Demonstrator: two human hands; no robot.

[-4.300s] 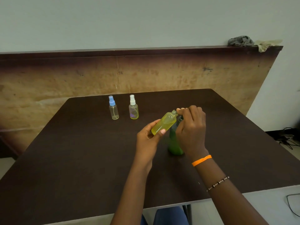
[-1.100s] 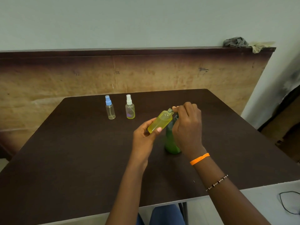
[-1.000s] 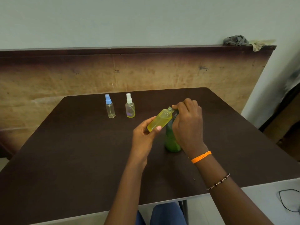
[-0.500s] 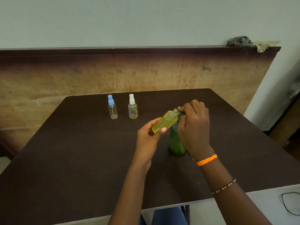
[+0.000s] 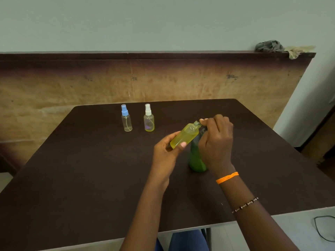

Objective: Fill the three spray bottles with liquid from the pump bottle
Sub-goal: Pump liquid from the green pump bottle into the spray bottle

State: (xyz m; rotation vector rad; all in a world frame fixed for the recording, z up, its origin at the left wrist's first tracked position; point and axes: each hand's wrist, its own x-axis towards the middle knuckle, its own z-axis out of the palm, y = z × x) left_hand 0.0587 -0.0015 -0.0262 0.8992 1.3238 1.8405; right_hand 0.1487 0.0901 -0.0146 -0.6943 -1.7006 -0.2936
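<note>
My left hand (image 5: 165, 153) grips an uncapped spray bottle (image 5: 184, 135) of yellow-green liquid, tilted with its open neck up and to the right. That neck meets the top of the green pump bottle (image 5: 196, 158), which stands upright on the dark table (image 5: 87, 178). My right hand (image 5: 215, 140) curls over the pump head, hiding it. Two capped spray bottles stand at the back: a near-clear one with a blue cap (image 5: 126, 118) and one with a white cap (image 5: 149, 118) holding a little yellow liquid.
A wooden panel (image 5: 163, 82) rises behind the table, with grey and beige rags (image 5: 270, 46) on its right end. A black cable (image 5: 324, 229) lies on the pale floor at the lower right. The table's right edge is near my right forearm.
Both hands keep the same hold on the tilted bottle and the pump head. Only the camera view has shifted slightly.
</note>
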